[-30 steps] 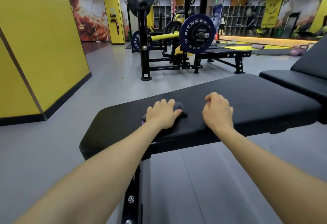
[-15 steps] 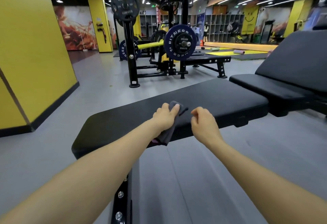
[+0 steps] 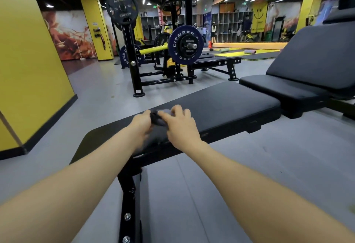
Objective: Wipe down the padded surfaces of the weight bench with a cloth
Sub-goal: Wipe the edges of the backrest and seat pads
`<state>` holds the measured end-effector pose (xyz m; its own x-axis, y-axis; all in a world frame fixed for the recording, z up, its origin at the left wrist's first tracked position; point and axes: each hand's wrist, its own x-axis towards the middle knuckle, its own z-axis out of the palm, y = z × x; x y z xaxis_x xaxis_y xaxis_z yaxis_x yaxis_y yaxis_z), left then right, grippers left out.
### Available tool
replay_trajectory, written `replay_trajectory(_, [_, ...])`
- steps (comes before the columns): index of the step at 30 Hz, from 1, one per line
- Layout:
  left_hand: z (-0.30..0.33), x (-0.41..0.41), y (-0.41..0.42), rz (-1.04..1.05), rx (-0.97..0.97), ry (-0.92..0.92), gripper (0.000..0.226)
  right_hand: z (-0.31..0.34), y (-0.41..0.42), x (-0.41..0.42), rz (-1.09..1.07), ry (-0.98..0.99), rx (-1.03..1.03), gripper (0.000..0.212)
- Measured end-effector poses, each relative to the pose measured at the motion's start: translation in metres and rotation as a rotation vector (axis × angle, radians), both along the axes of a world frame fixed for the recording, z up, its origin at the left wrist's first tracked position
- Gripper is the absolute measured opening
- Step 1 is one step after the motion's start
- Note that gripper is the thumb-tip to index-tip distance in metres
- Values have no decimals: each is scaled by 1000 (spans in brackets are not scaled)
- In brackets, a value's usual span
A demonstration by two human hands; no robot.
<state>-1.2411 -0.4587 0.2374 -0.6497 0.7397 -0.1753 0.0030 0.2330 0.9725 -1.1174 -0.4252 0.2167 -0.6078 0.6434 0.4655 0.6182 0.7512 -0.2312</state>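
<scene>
You are holding a dark cloth (image 3: 158, 118) bunched between your 2 hands above the flat black bench pad (image 3: 221, 106), roughly midway along its near edge. Your left hand (image 3: 143, 122) is blurring, but its fingers are curling around the cloth's left end. Your right hand (image 3: 181, 125) is meeting it from the other side, with the thumb and fingertips (image 3: 177, 109) pinching the cloth's right part. Whether the cloth is touching the pad or hanging just over it, you cannot tell. Both forearms are reaching in from the bottom corners. A black steel leg (image 3: 127, 200) with 2 bolts is standing under the pad's near edge. Off the pad's far right end, a second bench (image 3: 299, 73) with a raised backrest is sitting just beside it. Beyond the far edge, a rack (image 3: 132, 54) is carrying weight plates (image 3: 185, 45) on the grey floor (image 3: 249, 175).
</scene>
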Motion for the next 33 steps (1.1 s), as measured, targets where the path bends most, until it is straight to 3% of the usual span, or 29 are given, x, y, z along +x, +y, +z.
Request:
replay_trajectory(1, [-3, -7, 1, 27, -46, 130, 22, -7, 1, -2, 5, -139, 117, 57])
replay_trajectory(3, [-7, -15, 5, 3, -79, 305, 24, -19, 4, -2, 23, -260, 198, 53])
replay_trajectory(8, [-9, 4, 18, 25, -132, 569, 16, -12, 41, 21, -58, -221, 221, 45])
replay_trajectory(17, [-14, 47, 46, -207, -149, 930, 22, 5, 86, 69, -260, -215, 123, 43])
replay_trajectory(33, [-9, 103, 51, -351, -145, 1111, 27, 16, 100, 168, -501, -328, 184, 43])
